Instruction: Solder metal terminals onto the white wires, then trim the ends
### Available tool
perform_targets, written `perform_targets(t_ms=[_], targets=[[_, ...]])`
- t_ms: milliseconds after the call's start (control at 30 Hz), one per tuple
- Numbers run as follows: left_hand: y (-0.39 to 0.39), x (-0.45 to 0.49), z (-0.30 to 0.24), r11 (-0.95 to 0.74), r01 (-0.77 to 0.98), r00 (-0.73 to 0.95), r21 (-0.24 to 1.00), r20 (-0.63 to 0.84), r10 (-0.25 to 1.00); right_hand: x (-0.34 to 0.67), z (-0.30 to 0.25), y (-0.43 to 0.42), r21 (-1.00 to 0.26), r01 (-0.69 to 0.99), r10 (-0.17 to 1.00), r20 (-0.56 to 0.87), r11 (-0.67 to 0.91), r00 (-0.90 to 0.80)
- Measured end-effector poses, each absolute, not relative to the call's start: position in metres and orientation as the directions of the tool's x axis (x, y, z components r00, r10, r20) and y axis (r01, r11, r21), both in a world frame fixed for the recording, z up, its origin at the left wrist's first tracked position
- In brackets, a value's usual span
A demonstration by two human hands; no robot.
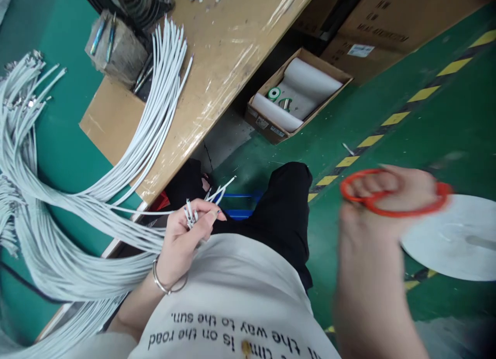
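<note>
My left hand (189,235) is closed around the ends of several white cables (135,232), in front of my shirt. Some tips poke out between the thumb and fingers. From this hand the cables run left to a large white bundle (50,193) draped over the table. On the right, away from the cables, my right hand (411,186) is blurred by motion. Its fingers are wrapped round the handles of scissors with orange-red loops (403,212); their blades cannot be made out.
A fan of white cable ends lies on the brown, film-covered board (217,90), near a wrapped block (116,49) with pens. Under the table edge stands an open carton (259,126) with rolls. A round white disc (453,240) is at right, beyond yellow-black floor tape (370,141).
</note>
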State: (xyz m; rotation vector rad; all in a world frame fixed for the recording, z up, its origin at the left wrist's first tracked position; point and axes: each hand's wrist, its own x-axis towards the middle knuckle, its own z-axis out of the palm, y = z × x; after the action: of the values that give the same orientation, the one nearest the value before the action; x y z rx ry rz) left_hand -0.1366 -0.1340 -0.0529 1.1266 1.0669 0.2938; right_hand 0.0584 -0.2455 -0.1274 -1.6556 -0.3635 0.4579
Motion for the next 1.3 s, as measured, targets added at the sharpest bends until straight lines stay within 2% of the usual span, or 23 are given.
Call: perform_targets(t_ms=[100, 167, 333, 467, 633, 800, 967, 1133, 1300], targets=[[-0.131, -0.132, -0.054, 0.455, 0.313, 0.519, 0.834, -0.551, 0.653, 0.084, -0.139, -0.256, -0.996, -0.046, 0.307, -0.068, -0.077, 0.949], [-0.128, -0.124, -0.051, 0.413, 0.282, 0.523, 0.866, -0.499, 0.691, 0.08, -0.144, -0.256, -0.99, -0.09, 0.297, -0.12, -0.111, 0.947], [-0.127, -0.114, -0.047, 0.333, 0.257, 0.515, 0.907, -0.42, 0.747, 0.051, -0.137, -0.246, -0.968, -0.087, 0.447, -0.187, -0.235, 0.875], [-0.129, -0.118, -0.05, 0.35, 0.27, 0.509, 0.897, -0.442, 0.739, 0.043, -0.129, -0.244, -0.969, -0.042, 0.594, -0.184, -0.244, 0.783], [-0.13, -0.119, -0.05, 0.454, 0.235, 0.531, 0.859, -0.505, 0.681, 0.036, -0.121, -0.242, -0.984, 0.106, 0.724, -0.029, -0.14, 0.689], [-0.128, -0.12, -0.046, 0.486, 0.23, 0.559, 0.843, -0.523, 0.643, 0.031, -0.11, -0.242, -0.955, 0.288, 0.813, 0.109, -0.074, 0.572], [-0.125, -0.119, -0.042, 0.519, 0.215, 0.577, 0.827, -0.537, 0.616, 0.026, -0.107, -0.244, -0.921, 0.388, 0.868, 0.171, -0.027, 0.467], [-0.127, -0.115, -0.046, 0.517, 0.192, 0.53, 0.834, -0.532, 0.66, 0.021, -0.104, -0.242, -0.923, 0.384, 0.869, 0.169, -0.026, 0.465], [-0.129, -0.114, -0.049, 0.517, 0.157, 0.557, 0.842, -0.507, 0.657, 0.02, -0.102, -0.239, -0.917, 0.396, 0.87, 0.165, -0.037, 0.464]])
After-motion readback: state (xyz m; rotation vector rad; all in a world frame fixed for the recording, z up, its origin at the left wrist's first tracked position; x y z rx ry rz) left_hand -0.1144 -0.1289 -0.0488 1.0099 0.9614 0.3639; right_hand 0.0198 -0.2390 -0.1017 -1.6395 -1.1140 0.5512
